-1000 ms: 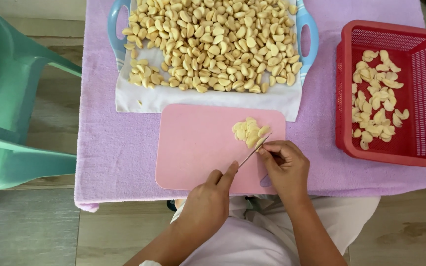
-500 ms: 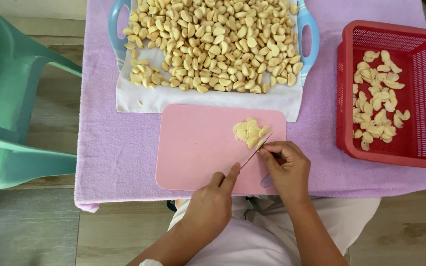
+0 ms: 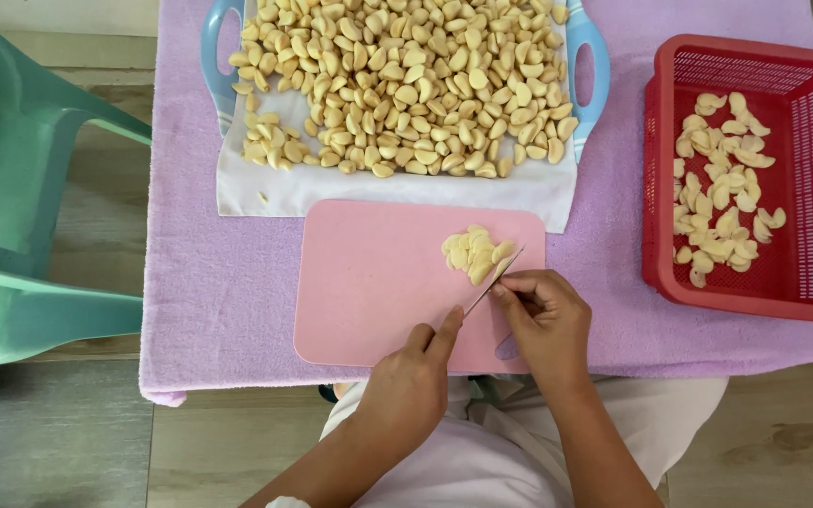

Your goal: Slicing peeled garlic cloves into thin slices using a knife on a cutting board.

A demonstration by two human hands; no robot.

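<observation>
A pink cutting board (image 3: pixel 369 282) lies on a purple cloth, with a small heap of cut garlic pieces (image 3: pixel 472 252) near its upper right. My right hand (image 3: pixel 543 320) grips a small knife (image 3: pixel 493 280) whose blade slants up toward the heap. My left hand (image 3: pixel 416 376) rests at the board's near edge with fingers curled, its fingertips close to the lower end of the blade. Whether it holds a clove is hidden.
A blue-handled tray (image 3: pixel 587 52) lined with a white cloth holds many peeled garlic cloves (image 3: pixel 397 85) behind the board. A red plastic basket (image 3: pixel 670 273) at the right contains several garlic halves. A teal plastic chair (image 3: pixel 21 216) stands at the left.
Nothing has clearly moved; both hands stay at the board's near right with the knife slanted toward the heap.
</observation>
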